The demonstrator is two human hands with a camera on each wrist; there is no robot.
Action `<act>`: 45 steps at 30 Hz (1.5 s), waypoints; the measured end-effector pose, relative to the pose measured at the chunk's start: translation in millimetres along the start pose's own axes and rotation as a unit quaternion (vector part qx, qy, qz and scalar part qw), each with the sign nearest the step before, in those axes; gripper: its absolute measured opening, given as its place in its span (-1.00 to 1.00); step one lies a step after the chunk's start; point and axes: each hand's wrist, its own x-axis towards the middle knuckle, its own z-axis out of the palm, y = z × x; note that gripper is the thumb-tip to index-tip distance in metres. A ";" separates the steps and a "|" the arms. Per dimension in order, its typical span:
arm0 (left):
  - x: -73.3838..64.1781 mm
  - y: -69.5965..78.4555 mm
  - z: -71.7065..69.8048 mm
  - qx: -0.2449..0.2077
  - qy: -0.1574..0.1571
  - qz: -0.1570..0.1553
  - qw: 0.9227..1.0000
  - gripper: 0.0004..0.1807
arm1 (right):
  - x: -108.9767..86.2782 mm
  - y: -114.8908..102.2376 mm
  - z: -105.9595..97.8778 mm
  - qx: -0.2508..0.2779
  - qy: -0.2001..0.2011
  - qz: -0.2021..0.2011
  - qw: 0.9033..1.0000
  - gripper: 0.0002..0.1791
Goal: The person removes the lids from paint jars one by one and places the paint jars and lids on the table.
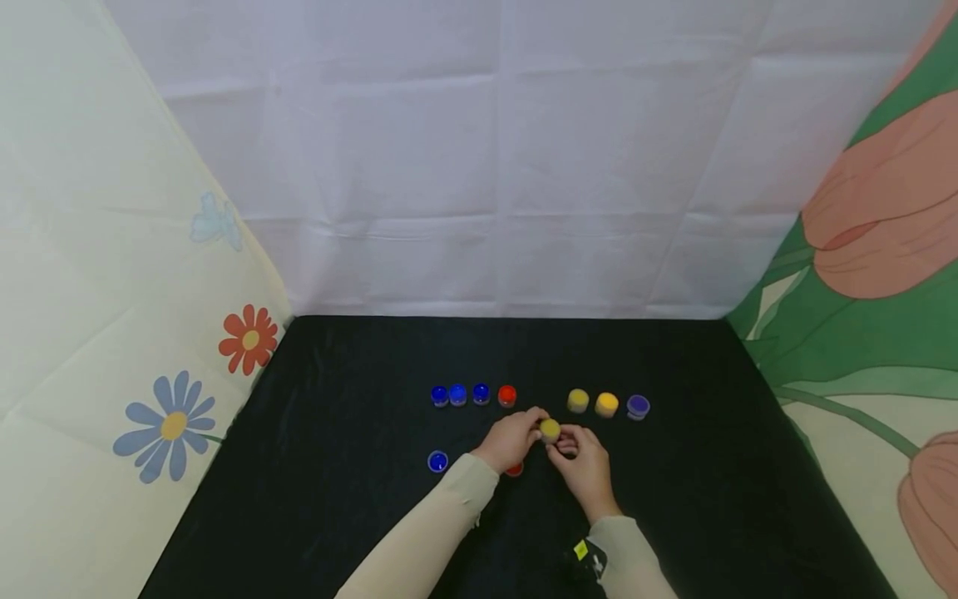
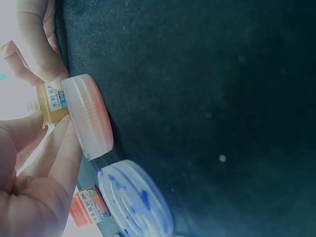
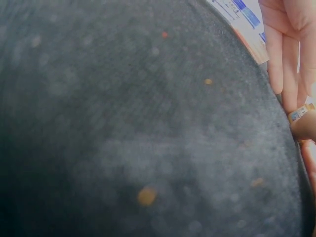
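A small yellow paint jar (image 1: 550, 430) with a printed label sits between both hands, above the middle of the black cloth. My left hand (image 1: 511, 439) pinches it from the left. From the right, my right hand (image 1: 586, 470) grips it with thumb and fingers. Close up in the left wrist view, fingers surround the labelled yellow jar (image 2: 55, 102). A pinkish ribbed lid (image 2: 90, 117) and a blue-smeared lid (image 2: 136, 200) stand near it. A red jar (image 1: 514, 470) is partly hidden beneath the left hand. The right wrist view catches only part of the hands at its edge.
Behind the hands, three blue jars (image 1: 458, 394) and a red jar (image 1: 507, 395) form a row. Farther right stand a yellow jar (image 1: 578, 401), an orange-yellow jar (image 1: 607, 405) and a violet jar (image 1: 639, 407). Another blue jar (image 1: 437, 461) lies left of the left hand.
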 end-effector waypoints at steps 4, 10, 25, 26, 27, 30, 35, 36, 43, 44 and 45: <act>-0.4 1.5 0.0 -0.014 0.001 -0.009 1.000 -0.80 | 0.1 -0.4 0.1 0.000 -0.003 0.001 1.000 -0.67; -2.2 4.9 -2.7 0.006 0.001 0.002 1.000 -0.71 | -0.2 -1.7 -0.8 -0.003 -0.002 0.003 1.000 -0.68; -3.2 8.6 -3.2 0.008 0.011 -0.013 1.000 -0.74 | -0.6 -2.3 -0.1 0.000 0.000 -0.001 1.000 -0.68; -3.0 8.1 -2.9 0.012 0.010 -0.011 1.000 -0.72 | -0.5 -2.4 -0.2 -0.001 0.000 0.000 1.000 -0.69; -3.0 7.6 -2.8 0.014 0.009 -0.008 1.000 -0.70 | -0.6 -2.5 -0.4 -0.002 0.000 0.000 1.000 -0.68; -2.7 5.7 -2.3 0.014 0.003 -0.002 1.000 -0.68 | -0.4 -1.9 -0.4 -0.004 0.000 0.002 1.000 -0.68; -3.2 3.6 -2.3 0.005 0.002 0.000 1.000 -0.73 | -0.3 -1.3 0.1 -0.001 0.001 0.001 1.000 -0.68; -3.3 3.5 -2.3 0.004 0.004 0.001 1.000 -0.74 | -0.3 -1.4 0.2 -0.001 0.000 0.001 1.000 -0.68; -3.7 5.1 -0.9 -0.003 0.015 -0.006 1.000 -0.78 | -0.6 -1.0 0.5 -0.002 -0.002 0.007 1.000 -0.67; -3.7 5.5 -0.8 -0.006 0.016 -0.008 1.000 -0.78 | -0.6 -0.9 0.6 -0.002 -0.002 0.006 1.000 -0.67; -3.8 5.8 -0.6 -0.009 0.017 -0.009 1.000 -0.77 | -0.7 -1.0 0.5 -0.002 -0.002 0.007 1.000 -0.67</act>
